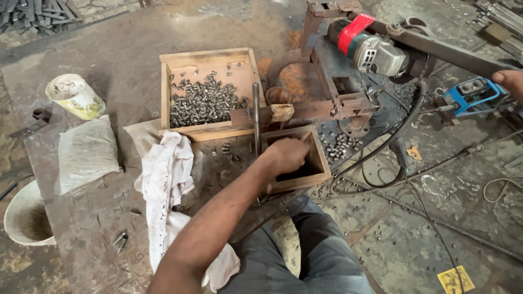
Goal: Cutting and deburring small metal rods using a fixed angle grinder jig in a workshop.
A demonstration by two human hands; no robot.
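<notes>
My left hand (284, 156) reaches into a small wooden box (320, 161) at the middle, fingers closed around the lower end of a thin steel rod (256, 111) that runs up toward the cutting rig. My right hand (510, 83) rests on the long rusty lever arm (452, 53) at the far right edge, gripping it. That lever carries an angle grinder (370, 50) with a red band, mounted on a rusty metal frame (332, 103). A larger wooden box (210, 130) behind my left hand holds several short cut metal pieces (204, 102).
A white cloth (166, 185) lies left of my forearm. A clear bag (84, 152), a stained paint can (76, 97) and a white bucket (24, 215) stand at the left. Loose cut pieces (340, 144) and black cables (392, 163) lie on the floor at the right, beside a blue clamp (474, 93).
</notes>
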